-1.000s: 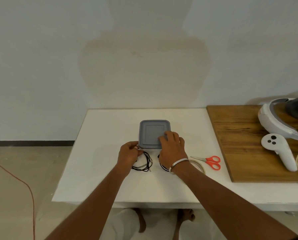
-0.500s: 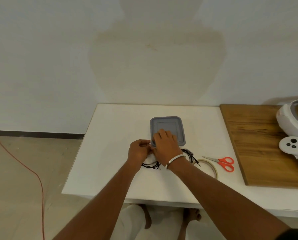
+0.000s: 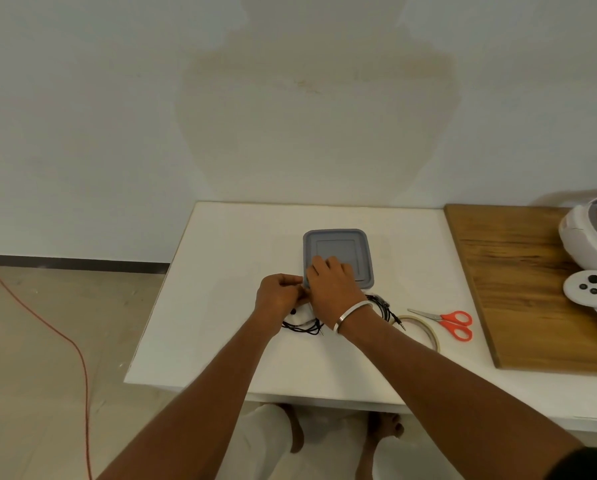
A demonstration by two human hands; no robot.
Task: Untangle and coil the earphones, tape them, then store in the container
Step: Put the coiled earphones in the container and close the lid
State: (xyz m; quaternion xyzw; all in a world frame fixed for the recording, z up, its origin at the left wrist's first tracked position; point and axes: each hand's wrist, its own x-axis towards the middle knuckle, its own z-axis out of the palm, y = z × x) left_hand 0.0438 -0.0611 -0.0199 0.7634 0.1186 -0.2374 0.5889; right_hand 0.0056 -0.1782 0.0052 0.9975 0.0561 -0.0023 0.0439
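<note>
Black earphones, tangled, at 6 o'clock of lidded grey container; left hand pinching cord, right hand curled alongside, grasp unclear, presumably for untangling.

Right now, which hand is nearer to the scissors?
The right hand. It rests on the grey container's lid, left of the scissors; the left hand lies farther left, beyond it.

Container behind earphones; tape, scissors to right.
</note>
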